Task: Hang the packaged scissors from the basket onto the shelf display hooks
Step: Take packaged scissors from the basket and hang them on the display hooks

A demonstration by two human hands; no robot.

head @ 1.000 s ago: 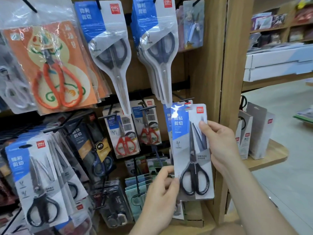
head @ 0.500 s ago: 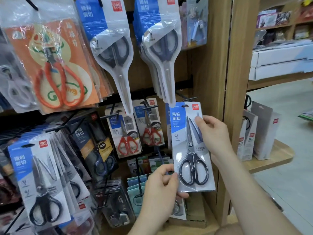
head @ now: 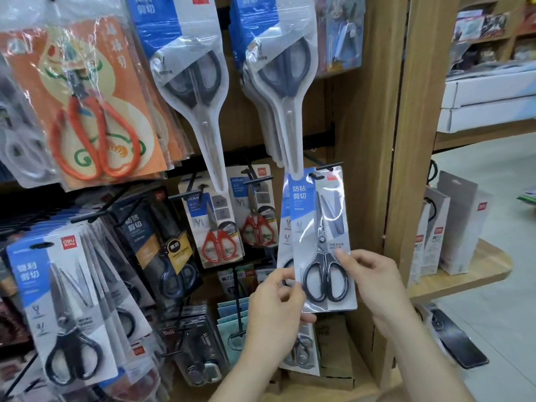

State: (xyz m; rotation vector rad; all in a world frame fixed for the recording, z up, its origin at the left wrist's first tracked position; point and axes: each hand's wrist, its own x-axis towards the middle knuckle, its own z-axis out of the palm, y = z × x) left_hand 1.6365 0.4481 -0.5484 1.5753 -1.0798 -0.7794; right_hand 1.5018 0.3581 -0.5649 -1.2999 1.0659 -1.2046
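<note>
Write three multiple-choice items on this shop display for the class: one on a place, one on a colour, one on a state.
1. Where is the orange-card pack relative to the held pack?
A up and to the left; B directly below; C to its right.
2. What colour are the held pack's scissor handles?
A red; B black; C green.
3. How does the held pack stand?
A flat on the floor; B upside down; C upright, blades pointing up.

Key:
1 A, it hangs in the top row at far left.
2 B, both loops are black.
3 C, the left hand and right hand hold its lower part, with the handles at the bottom.
</note>
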